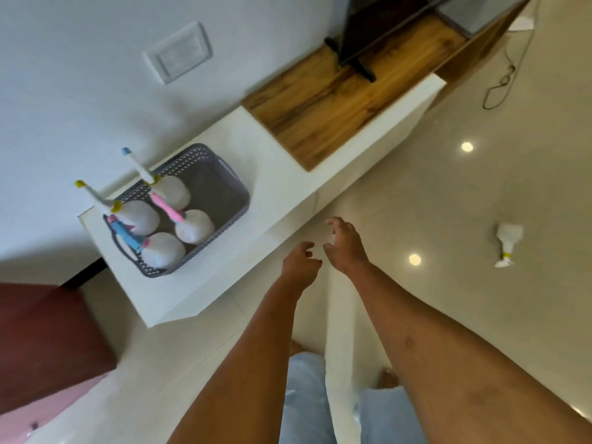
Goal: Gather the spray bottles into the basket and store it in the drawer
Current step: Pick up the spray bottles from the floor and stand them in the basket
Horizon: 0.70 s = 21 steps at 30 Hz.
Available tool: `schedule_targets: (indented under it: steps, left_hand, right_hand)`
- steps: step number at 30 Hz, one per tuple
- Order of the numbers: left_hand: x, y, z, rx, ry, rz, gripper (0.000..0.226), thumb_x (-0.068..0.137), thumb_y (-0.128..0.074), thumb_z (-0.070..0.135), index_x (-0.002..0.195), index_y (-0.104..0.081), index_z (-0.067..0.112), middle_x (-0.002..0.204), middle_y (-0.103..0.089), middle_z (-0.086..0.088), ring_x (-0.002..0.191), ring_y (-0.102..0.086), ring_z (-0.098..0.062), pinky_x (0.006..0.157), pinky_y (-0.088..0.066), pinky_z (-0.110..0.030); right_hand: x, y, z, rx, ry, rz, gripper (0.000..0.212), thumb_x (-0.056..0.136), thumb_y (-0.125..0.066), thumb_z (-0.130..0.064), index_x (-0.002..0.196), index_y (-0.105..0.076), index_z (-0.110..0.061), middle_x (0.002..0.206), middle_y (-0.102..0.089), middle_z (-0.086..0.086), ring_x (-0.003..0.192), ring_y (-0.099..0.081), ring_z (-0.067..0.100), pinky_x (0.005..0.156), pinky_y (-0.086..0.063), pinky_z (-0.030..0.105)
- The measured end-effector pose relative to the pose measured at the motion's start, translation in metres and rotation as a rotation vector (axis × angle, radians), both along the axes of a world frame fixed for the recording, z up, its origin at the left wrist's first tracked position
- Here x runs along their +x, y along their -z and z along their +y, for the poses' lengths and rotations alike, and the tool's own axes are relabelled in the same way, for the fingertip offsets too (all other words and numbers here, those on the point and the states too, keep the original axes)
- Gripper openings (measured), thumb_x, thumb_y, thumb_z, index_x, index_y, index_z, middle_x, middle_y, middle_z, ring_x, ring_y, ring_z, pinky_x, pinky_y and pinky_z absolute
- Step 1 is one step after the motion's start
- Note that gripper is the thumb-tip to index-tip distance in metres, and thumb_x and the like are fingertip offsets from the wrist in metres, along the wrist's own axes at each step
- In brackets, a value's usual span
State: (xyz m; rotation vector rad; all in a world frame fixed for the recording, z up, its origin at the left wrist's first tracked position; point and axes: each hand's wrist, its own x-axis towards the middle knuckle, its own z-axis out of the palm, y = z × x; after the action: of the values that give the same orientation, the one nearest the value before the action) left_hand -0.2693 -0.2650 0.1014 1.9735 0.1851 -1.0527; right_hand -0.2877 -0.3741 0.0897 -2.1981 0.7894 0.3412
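A grey perforated basket [221, 187] stands on the white low cabinet [282, 187] at the left. Several white spray bottles [193, 226] with yellow, pink and blue triggers stand inside it. One more white spray bottle [507, 243] with a yellow collar lies on the floor at the right. My left hand [301, 262] and my right hand [347, 243] hover side by side in front of the cabinet's white front, fingers curled apart, holding nothing. Whether the cabinet front has a drawer open I cannot tell.
A wooden-topped section [336, 104] of the cabinet carries a dark TV stand [362, 65]. A black cable [503, 81] lies on the glossy tiled floor. A dark red and pink piece of furniture [48, 341] sits at the lower left. My legs show at the bottom.
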Motion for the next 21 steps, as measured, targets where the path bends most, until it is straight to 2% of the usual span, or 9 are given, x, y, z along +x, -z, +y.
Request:
schedule_targets:
  steps: [6,11,17,21]
  left_hand:
    - [-0.067,-0.003,-0.069,0.026,0.143,0.026,0.047,0.089,-0.051,0.007,0.134,-0.047,0.018,0.13,-0.055,-0.007,0.105,-0.054,-0.016,0.081,-0.041,-0.023]
    - [-0.146,-0.006,-0.134,0.037,0.252,0.024,0.043,0.089,-0.052,0.01,0.132,-0.049,0.015,0.127,-0.058,-0.009,0.101,-0.054,-0.016,0.08,-0.041,-0.024]
    - [-0.24,-0.007,-0.219,0.051,0.416,0.08,0.042,0.089,-0.052,0.012,0.13,-0.051,0.014,0.127,-0.056,-0.013,0.116,-0.054,-0.027,0.097,-0.045,-0.035]
    - [-0.283,-0.013,-0.267,0.028,0.504,0.084,0.041,0.089,-0.051,0.011,0.13,-0.051,0.014,0.127,-0.056,-0.013,0.116,-0.053,-0.027,0.095,-0.044,-0.033]
  right_hand:
    - [-0.081,-0.005,-0.062,0.025,0.065,-0.012,0.053,0.086,-0.052,-0.001,0.135,-0.039,-0.016,0.133,-0.046,0.013,0.122,-0.045,0.029,0.101,-0.044,0.041]
    - [-0.182,-0.003,-0.135,-0.038,0.042,0.016,0.051,0.088,-0.051,-0.004,0.134,-0.039,-0.019,0.13,-0.048,0.011,0.121,-0.044,0.028,0.097,-0.044,0.037]
    - [-0.303,-0.008,-0.226,-0.089,0.072,0.1,0.052,0.086,-0.048,-0.002,0.134,-0.039,-0.021,0.129,-0.048,0.009,0.121,-0.044,0.028,0.097,-0.043,0.037]
    - [-0.353,-0.011,-0.275,-0.091,0.119,0.148,0.052,0.085,-0.047,0.0,0.133,-0.04,-0.019,0.127,-0.048,0.011,0.119,-0.045,0.028,0.095,-0.045,0.037]
